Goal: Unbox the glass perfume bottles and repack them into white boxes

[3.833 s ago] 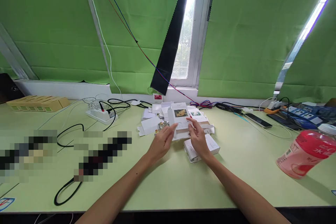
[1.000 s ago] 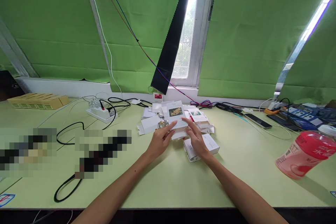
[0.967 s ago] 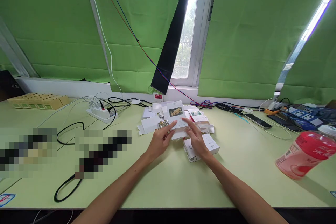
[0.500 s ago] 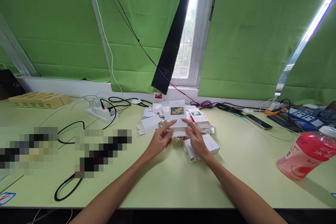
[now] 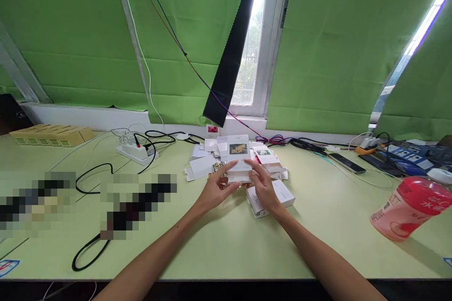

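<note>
The back and underside of the white box with a yellow picture (image 5: 238, 149) are hidden, and its lower part is partly covered by fingers. It is held tilted, picture up, between the left hand (image 5: 216, 191) and the right hand (image 5: 264, 187); the grip of each is partly closed on its lower side, though how firmly cannot be told. Whether it is rested on the heap of white cartons (image 5: 202, 168) behind cannot be told, and those overlap too much to be counted. The white carton (image 5: 284, 193) at the right wrist is partly covered. Dark objects (image 5: 132, 211) at left are pixelated. One pink bottle (image 5: 406, 209), cut off at the frame's edge, one phone (image 5: 346, 163) and one power strip (image 5: 136, 153) are counted on the tabletop (image 5: 219, 249).
</note>
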A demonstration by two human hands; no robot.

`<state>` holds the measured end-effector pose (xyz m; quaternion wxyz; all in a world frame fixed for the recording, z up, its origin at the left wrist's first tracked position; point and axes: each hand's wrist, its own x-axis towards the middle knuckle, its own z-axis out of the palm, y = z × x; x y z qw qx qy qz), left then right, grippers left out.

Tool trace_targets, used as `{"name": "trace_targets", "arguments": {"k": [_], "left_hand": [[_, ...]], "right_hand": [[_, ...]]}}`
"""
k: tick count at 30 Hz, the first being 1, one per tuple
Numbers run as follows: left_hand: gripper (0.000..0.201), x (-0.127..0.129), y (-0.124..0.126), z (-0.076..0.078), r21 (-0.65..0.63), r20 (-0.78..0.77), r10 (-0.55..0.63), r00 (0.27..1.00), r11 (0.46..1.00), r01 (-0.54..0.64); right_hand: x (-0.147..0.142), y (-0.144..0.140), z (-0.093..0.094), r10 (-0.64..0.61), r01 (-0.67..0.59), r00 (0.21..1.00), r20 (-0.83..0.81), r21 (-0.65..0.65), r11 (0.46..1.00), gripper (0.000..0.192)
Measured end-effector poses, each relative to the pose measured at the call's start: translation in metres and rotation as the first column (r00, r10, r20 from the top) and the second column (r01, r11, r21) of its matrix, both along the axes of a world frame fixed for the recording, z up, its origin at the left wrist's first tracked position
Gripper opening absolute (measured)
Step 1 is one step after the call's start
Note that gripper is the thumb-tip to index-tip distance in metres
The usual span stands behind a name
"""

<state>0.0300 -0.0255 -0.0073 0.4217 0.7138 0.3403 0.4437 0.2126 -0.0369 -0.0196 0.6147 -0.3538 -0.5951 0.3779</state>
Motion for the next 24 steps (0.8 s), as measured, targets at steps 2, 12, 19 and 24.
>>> {"name": "trace_targets", "arguments": {"k": [2,12,19,24], "left_hand": [[0.069,0.0008,-0.0008,0.0006,-0.007,0.0,0.005,1.0,1.0,-0.005],[0.067,0.0021,-0.001,0.0038,0.003,-0.03,0.049,0.998,0.999,-0.048],[0.067,0.0029,-0.0017,0.0046,0.003,-0.03,0.06,0.998,0.998,-0.06],[0.066,0.0027,0.0003,0.003,-0.007,-0.027,0.071,0.997,0.997,-0.071]], "right_hand": [[0.0002,0.0002,-0.0006,-0.002,0.002,1.0,-0.001,0.007,1.0,0.042],[0.0003,0.0009,-0.0019,0.015,-0.015,0.999,-0.033,-0.012,1.0,0.04],[0.0001,-0.0006,0.0007,0.002,-0.003,1.0,-0.027,-0.021,1.0,0.04],[0.0006,-0.0011,0.001,0.001,-0.001,1.0,-0.014,-0.018,1.0,0.041]]}}
